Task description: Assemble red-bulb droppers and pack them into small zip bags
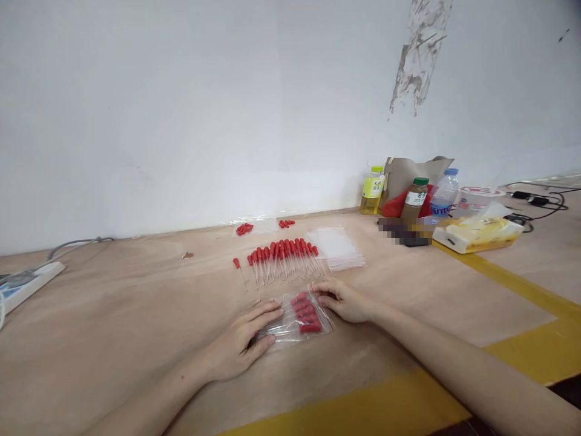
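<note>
On the table in front of me lies a clear zip bag (287,332) holding several glass droppers with red rubber bulbs (307,316), bulbs to the right. My left hand (242,339) rests flat on the bag's left end, fingers stretched out, thumb at the lower edge. At the right, the fingers of my right hand (342,301) are bent and closed on the bag's upper corner by the zip strip. Just beyond is a row of loose droppers (285,251), and one dropper (236,264) lies apart at its left. Flat zip bags (336,247) are stacked to its right.
Loose red bulbs (245,229) lie on plastic near the wall. Farther right stand a yellow drink bottle (372,194), a green-capped bottle (415,200), a paper bag (399,172) and a tissue pack (481,233). A power strip (39,290) sits at the left.
</note>
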A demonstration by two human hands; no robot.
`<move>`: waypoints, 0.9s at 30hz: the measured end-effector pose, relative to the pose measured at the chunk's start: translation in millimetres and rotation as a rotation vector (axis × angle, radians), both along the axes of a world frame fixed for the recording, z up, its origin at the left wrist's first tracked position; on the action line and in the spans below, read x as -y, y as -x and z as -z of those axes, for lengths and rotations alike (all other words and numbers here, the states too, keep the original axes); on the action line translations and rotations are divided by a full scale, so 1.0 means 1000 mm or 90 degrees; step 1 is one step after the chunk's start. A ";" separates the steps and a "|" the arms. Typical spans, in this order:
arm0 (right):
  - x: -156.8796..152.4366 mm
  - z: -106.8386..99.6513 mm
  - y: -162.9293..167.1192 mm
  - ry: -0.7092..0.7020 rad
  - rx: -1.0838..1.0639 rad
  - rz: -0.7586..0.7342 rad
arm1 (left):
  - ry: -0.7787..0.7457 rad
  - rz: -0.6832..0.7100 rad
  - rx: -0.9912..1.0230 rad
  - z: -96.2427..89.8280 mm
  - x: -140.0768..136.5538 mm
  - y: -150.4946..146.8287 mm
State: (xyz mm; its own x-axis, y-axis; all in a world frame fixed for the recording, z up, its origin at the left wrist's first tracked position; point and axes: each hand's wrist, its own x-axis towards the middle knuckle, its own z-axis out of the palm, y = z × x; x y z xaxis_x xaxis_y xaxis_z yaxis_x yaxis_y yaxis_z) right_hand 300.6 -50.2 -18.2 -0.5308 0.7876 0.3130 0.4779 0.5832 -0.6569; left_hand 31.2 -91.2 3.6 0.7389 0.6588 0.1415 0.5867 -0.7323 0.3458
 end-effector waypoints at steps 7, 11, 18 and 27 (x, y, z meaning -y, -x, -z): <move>0.001 -0.005 -0.016 0.086 -0.053 0.087 | -0.150 -0.068 -0.016 -0.022 0.004 0.007; 0.000 -0.002 -0.015 0.084 -0.058 0.075 | -0.184 -0.093 -0.031 -0.020 0.018 -0.037; -0.004 0.001 -0.019 0.086 -0.067 0.074 | -0.194 -0.212 -0.203 -0.009 0.033 -0.099; -0.006 0.004 -0.022 0.043 -0.068 0.156 | -0.203 -0.278 -0.214 0.013 0.072 0.055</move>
State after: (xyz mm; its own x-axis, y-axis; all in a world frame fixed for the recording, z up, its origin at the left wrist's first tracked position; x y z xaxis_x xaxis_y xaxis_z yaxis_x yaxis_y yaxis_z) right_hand 323.0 -43.9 -22.1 -0.2890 0.9091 0.3000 0.5252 0.4126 -0.7443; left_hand -24.1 -163.4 -9.1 0.4498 0.8732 0.1878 0.8931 -0.4375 -0.1045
